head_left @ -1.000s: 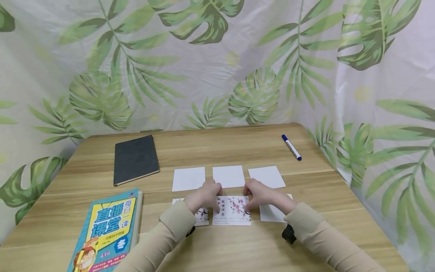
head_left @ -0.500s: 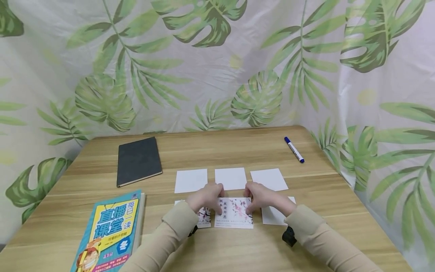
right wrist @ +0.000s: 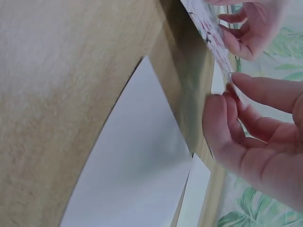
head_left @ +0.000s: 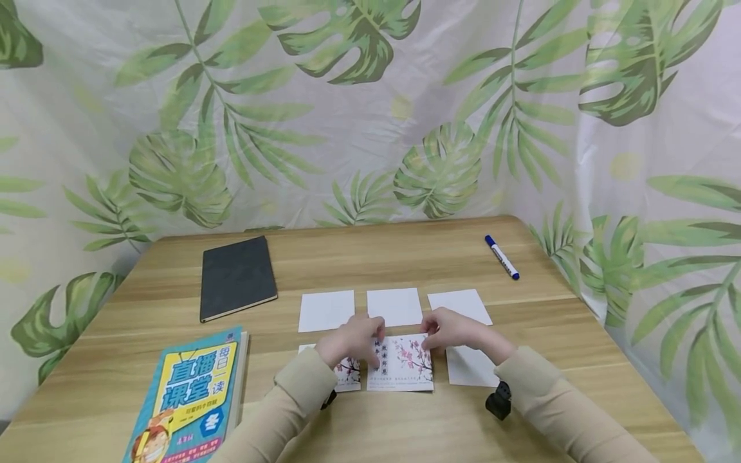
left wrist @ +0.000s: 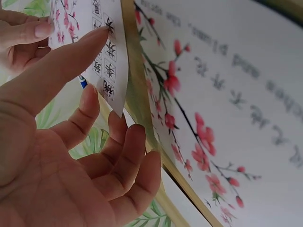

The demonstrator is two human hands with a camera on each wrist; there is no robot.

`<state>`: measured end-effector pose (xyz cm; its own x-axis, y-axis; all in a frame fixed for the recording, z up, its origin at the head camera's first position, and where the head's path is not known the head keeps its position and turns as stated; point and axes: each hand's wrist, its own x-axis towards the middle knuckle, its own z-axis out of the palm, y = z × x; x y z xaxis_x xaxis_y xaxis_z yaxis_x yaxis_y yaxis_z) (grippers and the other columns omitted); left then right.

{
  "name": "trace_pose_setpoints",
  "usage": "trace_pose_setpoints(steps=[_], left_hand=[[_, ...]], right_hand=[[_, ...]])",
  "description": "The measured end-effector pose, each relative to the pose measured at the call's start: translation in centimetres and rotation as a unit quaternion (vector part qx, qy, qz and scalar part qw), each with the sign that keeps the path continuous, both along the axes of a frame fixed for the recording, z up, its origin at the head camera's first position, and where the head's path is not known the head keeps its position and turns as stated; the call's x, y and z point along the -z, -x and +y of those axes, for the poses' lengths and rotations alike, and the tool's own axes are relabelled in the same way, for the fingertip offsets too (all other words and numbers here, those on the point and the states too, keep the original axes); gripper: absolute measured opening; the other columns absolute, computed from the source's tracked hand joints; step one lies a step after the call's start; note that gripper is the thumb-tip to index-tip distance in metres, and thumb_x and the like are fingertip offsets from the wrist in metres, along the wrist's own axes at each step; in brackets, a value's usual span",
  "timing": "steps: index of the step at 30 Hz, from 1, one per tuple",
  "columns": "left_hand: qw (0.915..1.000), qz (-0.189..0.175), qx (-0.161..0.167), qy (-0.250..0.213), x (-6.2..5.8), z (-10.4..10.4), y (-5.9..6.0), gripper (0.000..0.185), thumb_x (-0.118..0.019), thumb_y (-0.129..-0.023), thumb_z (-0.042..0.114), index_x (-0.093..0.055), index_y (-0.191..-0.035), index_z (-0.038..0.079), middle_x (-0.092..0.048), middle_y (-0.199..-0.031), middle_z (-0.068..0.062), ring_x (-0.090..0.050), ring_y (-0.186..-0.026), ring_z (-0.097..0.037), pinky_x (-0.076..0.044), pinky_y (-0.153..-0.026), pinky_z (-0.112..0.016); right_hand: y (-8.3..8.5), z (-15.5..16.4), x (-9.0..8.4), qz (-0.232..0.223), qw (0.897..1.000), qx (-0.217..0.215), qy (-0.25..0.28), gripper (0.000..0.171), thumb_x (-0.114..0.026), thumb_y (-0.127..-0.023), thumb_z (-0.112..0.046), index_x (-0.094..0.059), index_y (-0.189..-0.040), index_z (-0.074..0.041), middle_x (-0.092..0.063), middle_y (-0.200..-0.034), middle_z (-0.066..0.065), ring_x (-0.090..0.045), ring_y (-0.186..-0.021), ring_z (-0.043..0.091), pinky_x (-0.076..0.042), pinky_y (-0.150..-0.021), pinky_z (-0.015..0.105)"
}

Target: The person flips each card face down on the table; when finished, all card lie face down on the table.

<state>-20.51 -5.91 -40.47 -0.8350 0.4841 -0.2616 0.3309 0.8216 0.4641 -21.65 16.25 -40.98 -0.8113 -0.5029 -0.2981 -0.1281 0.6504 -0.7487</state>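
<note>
A card printed with pink blossoms and Chinese characters (head_left: 399,373) is in both hands at the middle of the front row. The right hand (head_left: 457,329) pinches its right edge, and a shadow shows under the card in the right wrist view. On the other side, the left hand (head_left: 354,339) has its thumb (left wrist: 75,59) across the printed face and its fingers curled at the far corner. Partly behind the left hand lies another blossom card (left wrist: 203,137). A white card (right wrist: 132,156) lies to the right, below the right hand.
Three blank white cards form a back row: left (head_left: 327,311), middle (head_left: 395,306) and right (head_left: 460,303). A black notebook (head_left: 238,278) and a colourful book (head_left: 188,392) lie left. A blue-capped marker (head_left: 502,257) sits back right on the wooden table (head_left: 370,257).
The right hand has taken hold of the middle blossom card's edge, and the card has come up slightly from the table. The left hand stays at about the same spot.
</note>
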Motion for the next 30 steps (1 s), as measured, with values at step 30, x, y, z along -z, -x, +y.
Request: trace_pose_setpoints(steps=[30], left_hand=[[0.9892, -0.012, 0.051, -0.137, 0.3, -0.8, 0.1, 0.019, -0.069, -0.075, -0.001, -0.057, -0.090, 0.003, -0.060, -0.083, -0.010, -0.052, -0.074, -0.015, -0.045, -0.065, -0.025]], right_hand=[[-0.7, 0.2, -1.6, -0.181, 0.954, 0.072, 0.227, 0.038, -0.035, -0.101, -0.017, -0.043, -0.120, 0.015, -0.059, -0.094, 0.007, -0.062, -0.083, 0.014, -0.055, -0.081, 0.033]])
